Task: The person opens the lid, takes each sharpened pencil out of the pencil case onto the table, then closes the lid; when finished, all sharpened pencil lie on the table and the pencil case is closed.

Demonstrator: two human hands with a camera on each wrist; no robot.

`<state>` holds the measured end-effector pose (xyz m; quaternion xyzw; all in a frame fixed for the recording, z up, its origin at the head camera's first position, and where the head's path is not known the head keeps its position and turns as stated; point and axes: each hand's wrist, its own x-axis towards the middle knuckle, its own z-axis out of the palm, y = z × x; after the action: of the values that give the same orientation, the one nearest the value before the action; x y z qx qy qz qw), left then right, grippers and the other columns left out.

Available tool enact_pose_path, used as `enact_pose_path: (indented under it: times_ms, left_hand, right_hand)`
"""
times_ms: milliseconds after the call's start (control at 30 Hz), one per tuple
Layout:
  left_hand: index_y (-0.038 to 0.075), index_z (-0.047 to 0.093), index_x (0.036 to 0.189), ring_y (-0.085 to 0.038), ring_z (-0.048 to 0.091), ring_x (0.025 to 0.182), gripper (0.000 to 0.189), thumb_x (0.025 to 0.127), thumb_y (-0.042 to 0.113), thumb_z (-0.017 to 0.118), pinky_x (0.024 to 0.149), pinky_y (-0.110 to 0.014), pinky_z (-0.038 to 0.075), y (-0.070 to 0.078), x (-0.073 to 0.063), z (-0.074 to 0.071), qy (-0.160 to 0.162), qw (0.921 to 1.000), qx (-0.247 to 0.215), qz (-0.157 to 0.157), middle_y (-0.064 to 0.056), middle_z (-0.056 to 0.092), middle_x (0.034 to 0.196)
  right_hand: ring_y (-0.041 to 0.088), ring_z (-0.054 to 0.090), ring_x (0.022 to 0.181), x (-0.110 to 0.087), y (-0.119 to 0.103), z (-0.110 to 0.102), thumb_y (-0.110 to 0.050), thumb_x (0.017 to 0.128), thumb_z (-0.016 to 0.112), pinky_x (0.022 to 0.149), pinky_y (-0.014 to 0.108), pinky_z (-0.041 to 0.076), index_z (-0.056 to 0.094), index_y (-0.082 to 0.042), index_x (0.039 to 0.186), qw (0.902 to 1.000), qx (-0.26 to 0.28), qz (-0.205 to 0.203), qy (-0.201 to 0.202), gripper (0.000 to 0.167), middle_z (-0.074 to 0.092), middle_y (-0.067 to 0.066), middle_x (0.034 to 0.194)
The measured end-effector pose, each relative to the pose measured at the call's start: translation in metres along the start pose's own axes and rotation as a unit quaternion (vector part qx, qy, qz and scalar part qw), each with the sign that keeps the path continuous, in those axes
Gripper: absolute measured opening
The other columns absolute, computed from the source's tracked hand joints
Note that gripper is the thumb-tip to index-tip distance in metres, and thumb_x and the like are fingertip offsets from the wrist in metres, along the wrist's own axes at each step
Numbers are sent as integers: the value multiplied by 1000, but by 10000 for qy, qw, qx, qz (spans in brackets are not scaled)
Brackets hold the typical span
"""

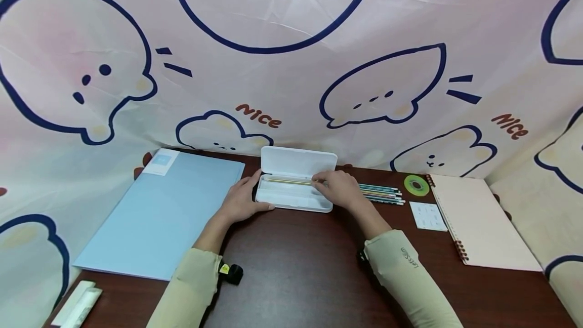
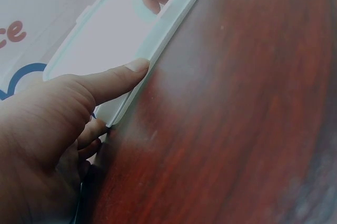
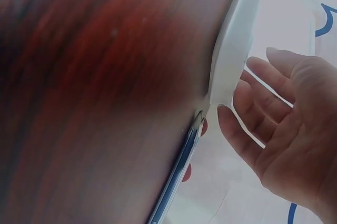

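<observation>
A white pencil case [image 1: 294,205] lies with its lid [image 1: 298,161] raised at the back of the table. My left hand [image 1: 240,199] holds its left end, thumb on the front edge and the other fingers round the side. A thin yellowish pencil [image 1: 287,181] lies lengthwise in the tray. My right hand [image 1: 339,187] is over the right half of the case, with bent fingers reaching inside at the pencil. In the right wrist view the fingertips [image 3: 255,65] are at the case, but whether they pinch the pencil is hidden by the wall and glare.
Several pencils [image 1: 380,194] lie right of the case. Further right are a green disc [image 1: 416,185], a small white card [image 1: 428,215] and a spiral notebook [image 1: 483,221]. A light blue folder [image 1: 168,211] lies left, near white wrapped sticks [image 1: 77,303]. A patterned cloth [image 1: 291,85] hangs behind.
</observation>
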<state>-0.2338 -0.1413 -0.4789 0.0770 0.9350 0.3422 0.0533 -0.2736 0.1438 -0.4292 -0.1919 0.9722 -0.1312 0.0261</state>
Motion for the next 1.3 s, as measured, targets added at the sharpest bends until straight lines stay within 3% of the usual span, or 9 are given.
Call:
enact_pose_path:
  times_ms: [267, 700, 1033, 1167, 1300]
  left_hand:
    - [24, 17, 164, -43, 32, 149, 109, 81, 48, 82, 117, -63, 31, 1, 0, 0, -23, 10000, 24, -44, -19, 39, 160]
    - [23, 15, 165, -44, 33, 148, 110, 81, 49, 82, 116, -64, 32, 3, -1, 0, -26, 9999, 91, -35, -21, 38, 160]
    - [21, 16, 165, -44, 33, 148, 109, 82, 48, 82, 116, -64, 32, 3, 0, 1, -4, 9999, 110, -1, -22, 38, 159]
    - [22, 16, 165, -44, 33, 148, 109, 82, 48, 82, 116, -64, 32, 1, 0, 0, 3, 10000, 88, -3, -21, 38, 160]
    - [20, 16, 165, -45, 33, 148, 109, 82, 50, 81, 116, -64, 32, 0, 0, 0, 4, 9999, 122, -21, -22, 37, 160]
  right_hand:
    - [15, 65, 84, 3, -2, 5, -29, 97, 68, 73, 38, 54, 78, -24, 115, 9997, -168, 12, -185, 21, 77, -3, 103]
    - [16, 67, 83, 11, 0, 9, -30, 95, 70, 66, 37, 52, 80, -29, 95, 9935, -1045, -416, -155, 9, 76, -8, 97]
    - [11, 62, 82, -6, 10, -15, -31, 96, 70, 68, 32, 51, 75, -24, 100, 9977, -355, -581, 52, 9, 73, -8, 96]
    - [11, 60, 76, -17, 27, -24, -30, 97, 69, 70, 33, 51, 74, -24, 100, 9966, -160, -741, 327, 8, 74, -7, 94]
    - [12, 58, 77, -31, 50, -34, -29, 97, 69, 75, 36, 50, 73, -25, 99, 9972, 67, -622, 414, 7, 73, -8, 93]
